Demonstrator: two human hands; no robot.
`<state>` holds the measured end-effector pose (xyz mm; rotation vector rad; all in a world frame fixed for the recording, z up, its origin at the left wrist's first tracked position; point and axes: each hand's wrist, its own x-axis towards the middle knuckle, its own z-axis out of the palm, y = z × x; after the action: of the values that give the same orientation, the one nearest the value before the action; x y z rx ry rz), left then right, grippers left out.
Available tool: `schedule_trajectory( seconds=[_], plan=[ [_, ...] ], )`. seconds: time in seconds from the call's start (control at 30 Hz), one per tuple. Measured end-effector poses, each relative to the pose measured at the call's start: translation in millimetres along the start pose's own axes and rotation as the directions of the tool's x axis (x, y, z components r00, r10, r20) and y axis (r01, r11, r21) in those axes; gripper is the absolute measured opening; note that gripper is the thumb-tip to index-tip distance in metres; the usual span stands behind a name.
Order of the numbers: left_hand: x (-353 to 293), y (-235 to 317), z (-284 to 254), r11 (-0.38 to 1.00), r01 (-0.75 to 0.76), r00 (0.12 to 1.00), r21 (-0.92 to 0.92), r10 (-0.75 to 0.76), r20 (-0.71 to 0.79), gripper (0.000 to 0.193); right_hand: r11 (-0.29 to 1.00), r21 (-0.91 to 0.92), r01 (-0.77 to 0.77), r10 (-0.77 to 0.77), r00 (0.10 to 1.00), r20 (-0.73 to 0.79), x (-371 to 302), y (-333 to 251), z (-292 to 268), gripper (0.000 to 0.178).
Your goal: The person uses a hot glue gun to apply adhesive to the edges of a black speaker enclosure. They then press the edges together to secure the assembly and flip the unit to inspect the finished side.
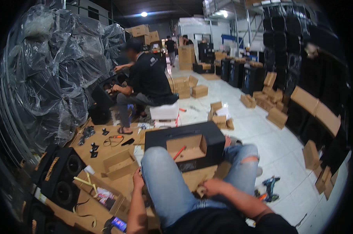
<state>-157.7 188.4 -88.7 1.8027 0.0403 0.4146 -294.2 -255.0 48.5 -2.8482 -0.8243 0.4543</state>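
Observation:
Between my jean-clad legs stands a black speaker cabinet point(223, 150) with a rectangular opening that shows bare tan board inside. A red-handled tool point(179, 152) leans in that opening. My right hand point(213, 187) is low between my thighs, its fingers closed on a small tan piece point(201, 190) whose kind I cannot make out. Beside my left thigh is my left hand point(138, 179); its fingers are partly hidden by the leg, so their grip does not show. An open cardboard box point(120, 164) lies on the floor just beyond it.
Speakers point(63, 177) and a cardboard box of small items point(118, 204) stand at my left. A cordless drill point(270, 187) lies right on the tiles. Ahead, a co-worker point(149, 76) sits on a white stool point(164, 112). Plastic-wrapped stacks point(63, 66) rise at the left.

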Motion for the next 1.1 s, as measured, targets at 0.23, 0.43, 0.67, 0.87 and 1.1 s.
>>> schedule_trajectory(
  seconds=[0.23,0.43,0.67,0.87,1.1],
  plan=[
    [-140,6,-10,0.928,0.206,0.951,-0.311,-0.264,-0.159,0.039,0.970,-0.043,0.239,-0.241,0.928,-0.283,-67,-39,2,0.045],
    [-134,81,-2,0.575,0.254,0.902,-0.777,-0.430,-0.023,0.047,0.948,0.046,0.314,-0.261,0.854,-0.450,-128,-13,56,0.037],
    [-238,192,52,0.867,0.101,0.957,0.488,0.049,-0.286,0.087,0.947,0.023,0.319,-0.270,0.836,-0.478,-132,-14,60,0.022],
    [-272,203,81,0.215,-0.370,0.924,0.904,0.186,0.335,0.052,0.896,-0.064,0.439,-0.383,0.693,-0.611,-123,-8,55,0.021],
    [-256,202,85,0.324,-0.528,0.848,0.785,0.247,0.469,0.037,0.893,-0.107,0.437,-0.396,0.653,-0.646,-120,-11,53,0.018]
  ],
)
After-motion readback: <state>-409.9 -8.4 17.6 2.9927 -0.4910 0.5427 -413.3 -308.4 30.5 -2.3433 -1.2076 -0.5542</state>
